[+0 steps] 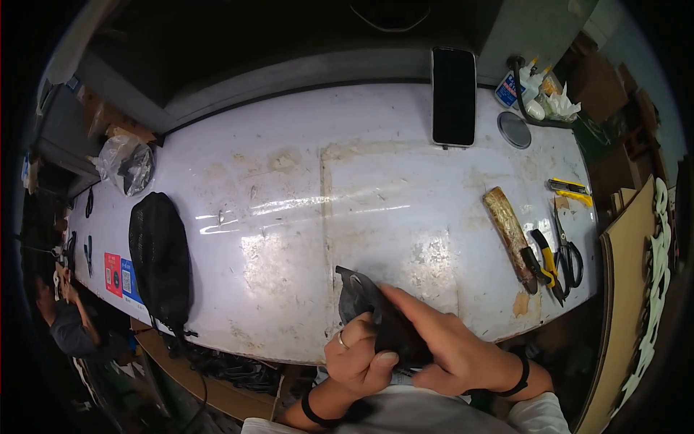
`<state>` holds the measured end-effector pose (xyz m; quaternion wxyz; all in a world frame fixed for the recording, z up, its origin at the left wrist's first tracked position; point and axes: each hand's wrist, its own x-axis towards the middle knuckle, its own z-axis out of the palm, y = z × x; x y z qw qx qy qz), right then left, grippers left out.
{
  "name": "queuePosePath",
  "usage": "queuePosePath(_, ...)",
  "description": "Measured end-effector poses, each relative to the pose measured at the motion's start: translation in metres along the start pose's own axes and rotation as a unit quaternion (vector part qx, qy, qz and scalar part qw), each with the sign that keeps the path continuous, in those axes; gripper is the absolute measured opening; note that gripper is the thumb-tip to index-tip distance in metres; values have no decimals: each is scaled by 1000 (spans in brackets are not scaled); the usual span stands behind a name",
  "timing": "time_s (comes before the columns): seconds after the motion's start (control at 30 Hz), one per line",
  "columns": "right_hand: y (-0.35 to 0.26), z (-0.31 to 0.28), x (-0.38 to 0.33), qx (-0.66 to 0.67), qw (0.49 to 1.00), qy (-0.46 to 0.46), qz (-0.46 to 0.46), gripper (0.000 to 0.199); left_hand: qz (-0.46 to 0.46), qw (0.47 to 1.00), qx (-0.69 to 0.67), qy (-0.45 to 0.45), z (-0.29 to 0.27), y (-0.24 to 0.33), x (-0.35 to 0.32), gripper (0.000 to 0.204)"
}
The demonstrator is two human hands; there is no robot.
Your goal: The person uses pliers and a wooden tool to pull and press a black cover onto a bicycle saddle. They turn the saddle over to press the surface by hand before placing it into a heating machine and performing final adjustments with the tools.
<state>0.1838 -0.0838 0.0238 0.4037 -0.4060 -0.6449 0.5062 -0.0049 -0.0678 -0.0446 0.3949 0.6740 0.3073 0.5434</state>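
Observation:
Close to the table's front edge, both hands hold a black piece of soft sheet-like material, perhaps a small pouch; a ring like a metal eyelet shows near its upper corner. My left hand, wearing a ring, has its fingers curled against the left side of it, thumb outstretched. My right hand grips the opposite side, index finger along the upper edge and thumb below. What lies inside the folds is hidden. To the left, a long black drawstring bag rests on the white table.
At right lie a worn brown rod, yellow-handled pliers, scissors and a yellow utility knife. Farther back are a phone, a round grey disc and bottles. A plastic bag sits far left; another person is beyond.

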Motion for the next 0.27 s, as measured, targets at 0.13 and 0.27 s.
queuePosePath(0.13,6,17,-2,-129,991,34,-16,86,-9,1000,0,-10,-8,5,8,34)
queuePosePath(0.27,0,26,-13,-226,973,40,19,93,13,997,64,-41,-13,18,16,27)
